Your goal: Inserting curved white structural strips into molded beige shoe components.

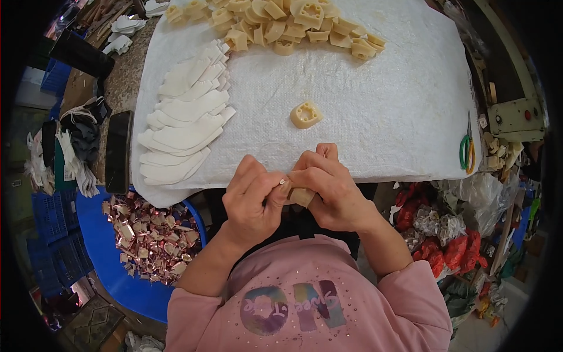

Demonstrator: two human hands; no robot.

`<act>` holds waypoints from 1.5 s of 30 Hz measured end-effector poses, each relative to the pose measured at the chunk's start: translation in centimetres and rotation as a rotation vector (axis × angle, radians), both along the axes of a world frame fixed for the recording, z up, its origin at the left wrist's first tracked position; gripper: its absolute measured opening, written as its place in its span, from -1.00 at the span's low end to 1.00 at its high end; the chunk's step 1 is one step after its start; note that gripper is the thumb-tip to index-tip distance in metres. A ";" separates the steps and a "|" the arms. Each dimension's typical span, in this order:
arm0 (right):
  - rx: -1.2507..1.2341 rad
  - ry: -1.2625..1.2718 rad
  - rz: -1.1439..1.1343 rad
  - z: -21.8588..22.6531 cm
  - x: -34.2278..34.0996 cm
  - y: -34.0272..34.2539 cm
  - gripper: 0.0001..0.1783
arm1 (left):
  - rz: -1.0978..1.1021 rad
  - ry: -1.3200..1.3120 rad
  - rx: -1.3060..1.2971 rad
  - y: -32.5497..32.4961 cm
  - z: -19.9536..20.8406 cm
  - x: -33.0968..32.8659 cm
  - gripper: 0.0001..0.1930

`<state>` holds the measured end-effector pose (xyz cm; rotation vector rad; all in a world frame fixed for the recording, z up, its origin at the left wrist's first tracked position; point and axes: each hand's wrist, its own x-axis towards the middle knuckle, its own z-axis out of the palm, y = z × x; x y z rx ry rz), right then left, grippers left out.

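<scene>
My left hand [253, 198] and my right hand [330, 188] meet at the near edge of the table, both closed on one small tan block [300, 195] that shows between the fingers. Most of that block is hidden by my fingers. A single cream block with holes [305, 114] lies alone on the white cloth [399, 100] just beyond my hands. A heap of similar cream blocks [281, 23] sits at the far edge. A fanned row of white curved pieces [185, 120] lies to the left.
Green-handled scissors [467, 149] rest at the cloth's right edge. A blue tub [111, 264] holding several copper-coloured wrapped pieces [149, 234] stands lower left. A dark phone [119, 152] lies left of the cloth. Plastic bags [451, 234] and clutter fill the right side.
</scene>
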<state>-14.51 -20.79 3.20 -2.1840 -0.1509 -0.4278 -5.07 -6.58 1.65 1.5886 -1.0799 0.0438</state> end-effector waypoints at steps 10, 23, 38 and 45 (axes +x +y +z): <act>-0.096 -0.197 -0.068 -0.3 0.4 -0.3 -0.63 | 0.044 -0.092 -0.054 0.3 0.6 0.0 -0.88; 1.134 0.077 -0.321 -1.2 -1.8 3.3 -0.69 | -0.001 0.088 -0.294 0.5 0.8 -0.3 -0.70; 0.701 0.126 -0.324 -0.3 -2.9 2.7 -0.76 | -0.084 -0.308 0.006 -0.4 1.0 -0.8 -0.78; 0.389 0.244 -0.167 0.7 -1.9 0.0 -0.78 | -0.068 -0.145 0.094 0.0 1.1 -0.5 -0.79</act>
